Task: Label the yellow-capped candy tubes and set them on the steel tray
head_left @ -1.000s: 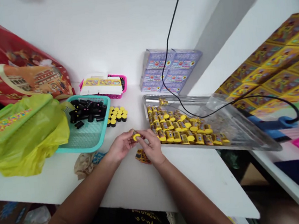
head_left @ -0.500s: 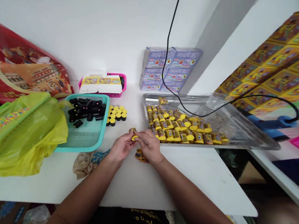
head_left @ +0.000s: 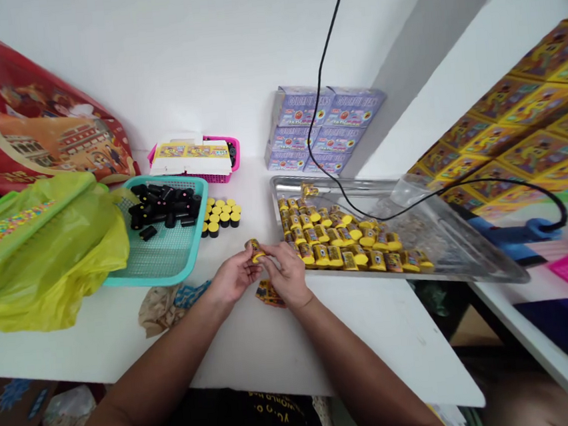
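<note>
From my end of the link, the change is in the small yellow-capped cylinder [head_left: 255, 249]: its flat yellow end faced the camera a second ago, and now its printed side shows, tilted, just above the hands.

The white table [head_left: 375, 325] holds a steel tray [head_left: 361, 184] packed with matching cylinders, just beside the right hand [head_left: 287, 276]. Past the left hand [head_left: 233, 278] sit a teal basket [head_left: 205, 204] of black cylinders [head_left: 165, 204], a cluster of upright yellow-capped cylinders [head_left: 221, 213] and a pink basket [head_left: 235, 154]. Lilac boxes [head_left: 323, 129] stand by the white wall, a black cable [head_left: 316, 103] runs over the tray, and a yellow-green plastic bag [head_left: 52, 255] lies at far left.

Both hands close narrowly: the left fingertips [head_left: 246, 251] pinch the cylinder while the right fingers [head_left: 268, 252] press against it. A printed wrapper [head_left: 270, 293] lies on the table just below them.
</note>
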`<state>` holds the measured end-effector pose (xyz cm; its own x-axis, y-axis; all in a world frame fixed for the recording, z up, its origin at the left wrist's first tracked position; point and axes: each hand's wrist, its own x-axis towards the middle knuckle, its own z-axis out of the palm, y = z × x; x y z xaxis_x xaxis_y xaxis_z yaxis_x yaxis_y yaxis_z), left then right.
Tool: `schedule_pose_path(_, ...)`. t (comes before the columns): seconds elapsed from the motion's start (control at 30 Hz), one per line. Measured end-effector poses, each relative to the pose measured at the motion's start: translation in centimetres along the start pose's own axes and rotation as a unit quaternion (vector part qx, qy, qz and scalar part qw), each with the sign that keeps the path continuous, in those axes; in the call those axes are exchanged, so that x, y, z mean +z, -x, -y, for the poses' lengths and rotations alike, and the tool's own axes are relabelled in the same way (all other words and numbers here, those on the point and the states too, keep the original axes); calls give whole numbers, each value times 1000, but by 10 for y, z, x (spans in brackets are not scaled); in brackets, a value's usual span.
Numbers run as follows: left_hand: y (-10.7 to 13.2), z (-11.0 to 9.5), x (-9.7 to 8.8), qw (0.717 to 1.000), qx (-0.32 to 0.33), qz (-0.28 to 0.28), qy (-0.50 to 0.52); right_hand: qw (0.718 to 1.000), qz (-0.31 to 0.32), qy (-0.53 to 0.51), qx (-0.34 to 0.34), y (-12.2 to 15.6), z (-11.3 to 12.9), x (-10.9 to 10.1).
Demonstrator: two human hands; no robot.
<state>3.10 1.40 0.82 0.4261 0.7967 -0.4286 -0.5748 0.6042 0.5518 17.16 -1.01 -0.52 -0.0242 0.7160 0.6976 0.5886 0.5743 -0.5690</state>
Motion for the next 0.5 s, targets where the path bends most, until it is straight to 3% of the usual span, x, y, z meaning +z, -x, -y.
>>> schedule_pose_path(0.2,-4,-5,-5,998,26,61,-5,1000,1,8,21,-2,-1,0)
schedule_pose_path(0.4,-1,-4,-1,998,46,17,-34,996,14,73,-59,0,-5,3)
schedule_pose_path(0.5,-1,0,-1,998,35,25,-34,996,-5,54,-73,2,-7,3)
